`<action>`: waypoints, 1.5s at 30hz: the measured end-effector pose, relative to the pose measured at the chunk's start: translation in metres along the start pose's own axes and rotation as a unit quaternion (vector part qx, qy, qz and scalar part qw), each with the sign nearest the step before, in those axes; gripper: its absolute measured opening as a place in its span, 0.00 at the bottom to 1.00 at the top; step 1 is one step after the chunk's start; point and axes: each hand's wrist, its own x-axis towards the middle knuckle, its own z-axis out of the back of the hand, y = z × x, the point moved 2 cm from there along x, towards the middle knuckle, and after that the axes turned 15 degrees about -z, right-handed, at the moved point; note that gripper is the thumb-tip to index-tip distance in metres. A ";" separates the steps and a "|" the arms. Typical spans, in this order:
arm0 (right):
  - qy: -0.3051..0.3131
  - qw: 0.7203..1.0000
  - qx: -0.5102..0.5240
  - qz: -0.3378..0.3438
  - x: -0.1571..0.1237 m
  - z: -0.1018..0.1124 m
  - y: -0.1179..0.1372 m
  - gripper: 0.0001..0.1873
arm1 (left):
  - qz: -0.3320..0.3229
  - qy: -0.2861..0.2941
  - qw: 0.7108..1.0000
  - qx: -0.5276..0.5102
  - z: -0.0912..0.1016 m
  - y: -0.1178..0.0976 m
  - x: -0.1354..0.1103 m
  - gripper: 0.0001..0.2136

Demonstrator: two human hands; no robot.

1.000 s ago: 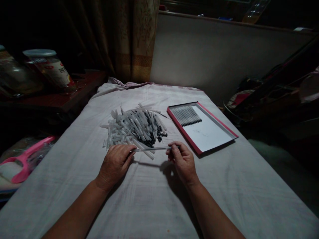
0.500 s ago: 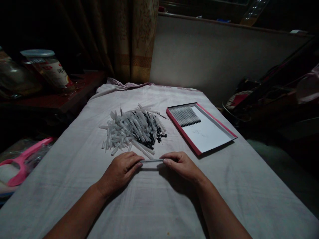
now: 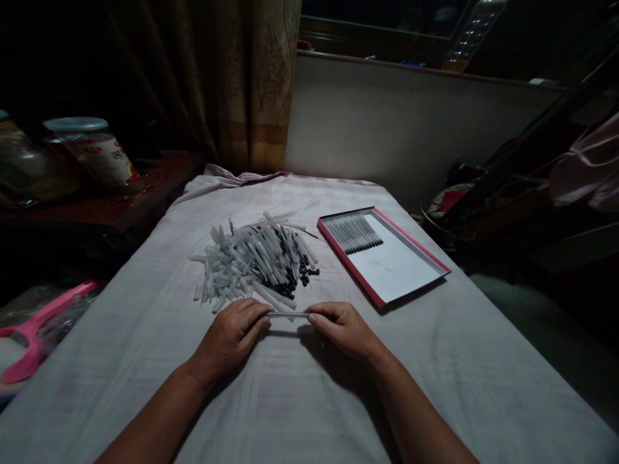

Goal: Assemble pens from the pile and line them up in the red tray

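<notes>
Both hands hold one clear pen (image 3: 289,314) level just above the white cloth (image 3: 300,399). My left hand (image 3: 229,340) pinches its left end, fingers closed. My right hand (image 3: 344,328) pinches its right end, fingers closed too. Right behind the hands lies a heap of pen parts (image 3: 256,261): clear barrels, white caps and small black pieces. To the right of the heap lies a shallow red-edged box (image 3: 411,261) with a row of finished pens (image 3: 355,233) at its far end.
On the dark red shelf (image 3: 111,209) at the left stand a jar with a pale lid (image 3: 94,151) and another container. A pink plastic thing (image 3: 33,325) lies low at the left. A curtain (image 3: 261,84) and wall close the back; clutter fills the right.
The hands drew closer together along the pen and came nearer to me, away from the heap. The camera tilted a little, so everything sits lower in the picture.
</notes>
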 end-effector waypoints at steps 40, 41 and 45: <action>-0.430 0.801 -0.287 -0.300 0.169 0.233 -0.060 0.20 | 0.066 -0.109 0.976 0.179 0.003 0.032 -0.012 0.12; -0.426 0.802 -0.292 -0.299 0.169 0.232 -0.059 0.20 | 0.068 -0.110 0.976 0.177 0.003 0.032 -0.012 0.12; -0.407 0.808 -0.307 -0.296 0.165 0.228 -0.054 0.21 | 0.067 -0.113 0.976 0.174 0.001 0.033 -0.013 0.12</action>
